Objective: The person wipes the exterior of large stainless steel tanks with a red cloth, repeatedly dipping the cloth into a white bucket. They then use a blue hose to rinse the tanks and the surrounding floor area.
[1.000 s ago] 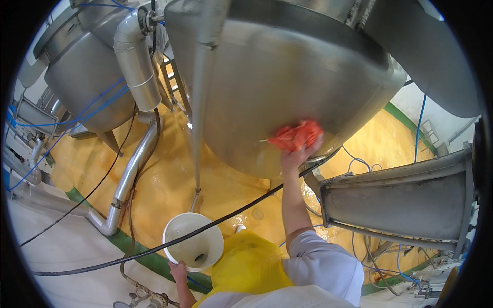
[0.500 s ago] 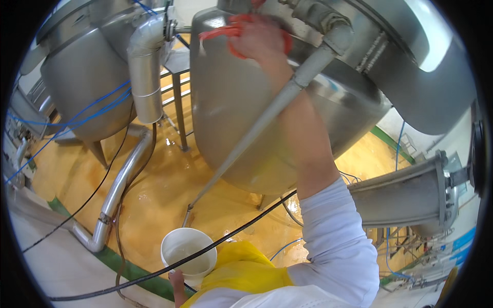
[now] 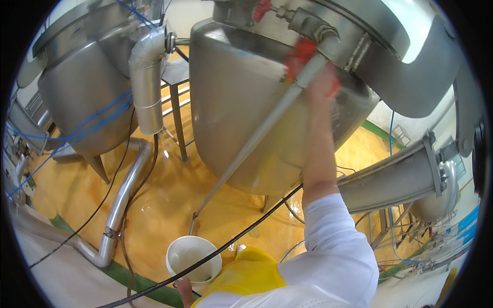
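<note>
Held the red cloth [image 3: 303, 54] in the right hand [image 3: 321, 82], high against the upper shoulder of the big steel tank [image 3: 236, 113], just beside the top end of the thin slanted pipe [image 3: 257, 138]. Looked blurred there, so could not see each finger, but gripped the cloth with the palm toward the metal.

Compared with one second before: had been pressing the same cloth on the low, rounded belly of the tank, with the arm only half stretched. Half a second before, already up near the top edge. Now reached almost full length, with the white sleeve [image 3: 339, 246] pulled straight. Judged from this that the wiping had moved from the lower wall up to the top zone near the fittings, and that the lower belly was left behind.

Kept the left hand [image 3: 184, 287] down at the bottom edge of the view, touching the rim of the white bucket [image 3: 194, 259]. Could not tell whether closed around the rim or only resting on it. Stayed at nearly the same place in all three moments, beside the yellow apron [image 3: 251, 274], with a black hose [image 3: 246, 228] crossing in front.

Saw also a wet yellow floor [image 3: 154, 205] below and a second tank [image 3: 82, 102] at the left.
</note>
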`<action>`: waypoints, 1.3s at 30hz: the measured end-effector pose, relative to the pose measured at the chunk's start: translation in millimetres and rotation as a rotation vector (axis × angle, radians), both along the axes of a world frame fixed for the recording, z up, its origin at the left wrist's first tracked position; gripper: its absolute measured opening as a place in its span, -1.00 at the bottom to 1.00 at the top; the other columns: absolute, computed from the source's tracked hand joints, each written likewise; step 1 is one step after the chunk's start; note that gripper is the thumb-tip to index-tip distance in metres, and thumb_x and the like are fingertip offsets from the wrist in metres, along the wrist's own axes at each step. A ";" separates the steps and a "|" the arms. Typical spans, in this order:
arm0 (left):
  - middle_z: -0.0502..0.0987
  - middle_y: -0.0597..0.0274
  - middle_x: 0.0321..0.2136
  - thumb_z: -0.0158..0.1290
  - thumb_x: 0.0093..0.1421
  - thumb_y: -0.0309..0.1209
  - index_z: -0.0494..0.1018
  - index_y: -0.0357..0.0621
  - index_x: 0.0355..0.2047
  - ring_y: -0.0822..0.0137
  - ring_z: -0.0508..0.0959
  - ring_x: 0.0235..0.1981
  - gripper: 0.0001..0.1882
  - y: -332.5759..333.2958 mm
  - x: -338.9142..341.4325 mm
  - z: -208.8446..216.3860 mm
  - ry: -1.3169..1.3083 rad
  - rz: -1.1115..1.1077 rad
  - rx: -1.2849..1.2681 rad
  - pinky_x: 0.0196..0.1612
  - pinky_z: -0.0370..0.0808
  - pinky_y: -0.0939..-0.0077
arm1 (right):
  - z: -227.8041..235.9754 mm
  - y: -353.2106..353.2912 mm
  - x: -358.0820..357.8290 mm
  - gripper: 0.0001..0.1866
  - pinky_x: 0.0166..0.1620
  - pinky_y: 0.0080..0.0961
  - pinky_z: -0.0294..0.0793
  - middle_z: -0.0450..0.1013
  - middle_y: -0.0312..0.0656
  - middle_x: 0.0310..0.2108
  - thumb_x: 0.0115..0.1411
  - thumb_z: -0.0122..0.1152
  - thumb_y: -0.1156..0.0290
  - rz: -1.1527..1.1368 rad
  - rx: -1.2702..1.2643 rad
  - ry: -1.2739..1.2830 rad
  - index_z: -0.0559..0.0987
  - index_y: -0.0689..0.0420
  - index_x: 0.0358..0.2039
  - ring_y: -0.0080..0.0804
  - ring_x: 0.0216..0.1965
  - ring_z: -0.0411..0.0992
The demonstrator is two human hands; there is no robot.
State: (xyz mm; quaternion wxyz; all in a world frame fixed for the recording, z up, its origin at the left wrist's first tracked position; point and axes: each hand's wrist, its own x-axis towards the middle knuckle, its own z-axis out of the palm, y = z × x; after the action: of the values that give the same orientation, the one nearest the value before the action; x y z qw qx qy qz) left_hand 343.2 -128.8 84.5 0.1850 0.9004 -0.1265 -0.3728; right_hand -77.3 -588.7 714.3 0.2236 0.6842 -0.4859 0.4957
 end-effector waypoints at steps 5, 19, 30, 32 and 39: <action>0.46 -0.35 -0.05 0.13 -0.08 -0.22 0.28 -0.46 0.06 -0.20 0.47 0.00 -0.27 -8.9 -6.3 23.6 0.022 -0.022 0.041 0.09 0.38 0.07 | -40.6 -65.0 87.2 -0.66 0.22 0.00 0.18 0.39 -0.12 0.04 0.03 0.17 0.18 -0.222 -0.267 0.518 0.60 -0.07 -0.15 -0.17 0.14 0.30; 0.51 -0.28 -0.10 0.10 -0.07 -0.25 0.37 -0.45 -0.06 -0.09 0.53 -0.06 -0.40 21.8 -29.4 55.9 0.234 0.259 -0.208 0.01 0.43 0.14 | -235.9 -24.7 -52.5 -0.56 0.34 0.10 -0.01 0.16 -0.09 0.34 0.11 0.18 0.12 -0.202 -0.240 0.494 0.49 -0.18 0.04 -0.09 0.38 0.05; 0.55 -0.26 -0.23 0.12 -0.06 -0.25 0.49 -0.42 -0.46 -0.05 0.56 -0.22 -0.63 38.8 -26.9 28.1 0.003 0.142 -0.138 -0.11 0.46 0.12 | -266.3 -13.0 -72.6 -0.58 0.13 -0.18 0.34 0.35 -0.01 0.13 0.25 0.15 0.29 -0.225 -0.667 -0.799 0.45 0.18 0.08 -0.08 0.10 0.34; 0.56 -0.24 -0.26 0.13 -0.06 -0.25 0.48 -0.43 -0.44 -0.04 0.57 -0.27 -0.62 32.3 -26.2 13.9 -0.067 0.026 -0.037 -0.15 0.47 0.13 | -367.0 -24.3 -94.2 -0.62 0.11 -0.29 0.38 0.42 -0.08 0.08 0.29 0.09 0.36 -0.609 -0.570 -0.850 0.45 0.23 0.08 -0.22 0.08 0.37; 0.51 -0.08 -0.44 0.11 -0.06 -0.30 0.42 -0.43 -0.30 0.05 0.51 -0.46 -0.59 25.3 -31.1 26.7 -0.046 0.127 -0.070 -0.35 0.46 0.18 | -234.7 -25.1 -103.5 -0.63 0.22 -0.36 0.24 0.34 -0.12 0.10 0.30 -0.04 0.55 -0.081 -0.704 -0.919 0.34 0.29 0.12 -0.30 0.14 0.29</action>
State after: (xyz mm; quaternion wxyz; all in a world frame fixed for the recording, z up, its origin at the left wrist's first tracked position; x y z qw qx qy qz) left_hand 312.1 -103.6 111.2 0.2365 0.9079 -0.0863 -0.3351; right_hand -180.8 -613.8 479.6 0.2227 0.2643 -0.3647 0.8646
